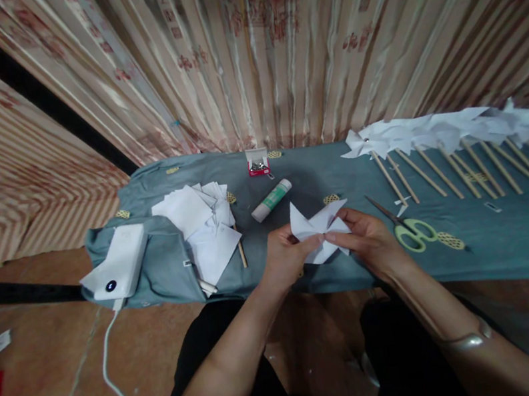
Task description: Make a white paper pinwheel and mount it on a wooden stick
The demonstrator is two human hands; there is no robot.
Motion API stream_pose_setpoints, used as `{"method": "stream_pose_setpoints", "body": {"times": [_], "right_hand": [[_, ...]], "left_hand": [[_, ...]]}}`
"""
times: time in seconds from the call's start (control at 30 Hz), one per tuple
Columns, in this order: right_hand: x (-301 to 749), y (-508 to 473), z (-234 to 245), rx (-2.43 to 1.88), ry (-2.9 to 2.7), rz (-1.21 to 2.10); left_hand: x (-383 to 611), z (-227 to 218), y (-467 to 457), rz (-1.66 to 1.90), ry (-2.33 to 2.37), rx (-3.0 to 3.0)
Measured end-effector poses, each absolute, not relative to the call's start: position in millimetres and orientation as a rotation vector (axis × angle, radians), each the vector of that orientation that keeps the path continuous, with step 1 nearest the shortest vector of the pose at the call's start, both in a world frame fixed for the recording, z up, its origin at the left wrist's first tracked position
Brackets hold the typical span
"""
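Paper pinwheel (316, 222) is sitting in both hands, by the near edge of the table (519, 236). L hand (282, 256) is pinching its left side, R hand (373, 240) is pinching its right, w/ both thumbs pressing near the middle. It's prob. feeling v. light, soft & easy to crease, so fingers are prob. doing best holding the folded middle, not the thin tips.
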State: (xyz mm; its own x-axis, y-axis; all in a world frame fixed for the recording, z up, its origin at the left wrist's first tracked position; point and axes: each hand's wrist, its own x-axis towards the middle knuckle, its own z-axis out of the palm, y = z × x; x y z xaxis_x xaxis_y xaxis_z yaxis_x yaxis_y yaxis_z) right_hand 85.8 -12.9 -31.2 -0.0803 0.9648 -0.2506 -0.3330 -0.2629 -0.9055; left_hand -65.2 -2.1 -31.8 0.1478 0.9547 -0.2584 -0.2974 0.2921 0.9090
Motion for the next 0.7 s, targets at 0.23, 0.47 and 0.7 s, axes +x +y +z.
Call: {"method": "stream_pose_setpoints", "body": {"times": [0.23, 0.47, 0.7], "right_hand": [[86.9, -12.8, -30.2, -1.117, -0.848, 1.605], [85.1, -11.6, -29.5, -1.119, -0.845, 1.602], [83.9, -12.4, -30.1, -1.114, -0.91, 1.592]], "left_hand": [[-71.1, -29.7, -3.2, 1.0, 1.02, 0.86], [-72.5, -29.2, -4.9, 1.014, 1.022, 0.856], [-73.2, -31.9, -3.9, 1.024, 0.989, 0.828]]}}
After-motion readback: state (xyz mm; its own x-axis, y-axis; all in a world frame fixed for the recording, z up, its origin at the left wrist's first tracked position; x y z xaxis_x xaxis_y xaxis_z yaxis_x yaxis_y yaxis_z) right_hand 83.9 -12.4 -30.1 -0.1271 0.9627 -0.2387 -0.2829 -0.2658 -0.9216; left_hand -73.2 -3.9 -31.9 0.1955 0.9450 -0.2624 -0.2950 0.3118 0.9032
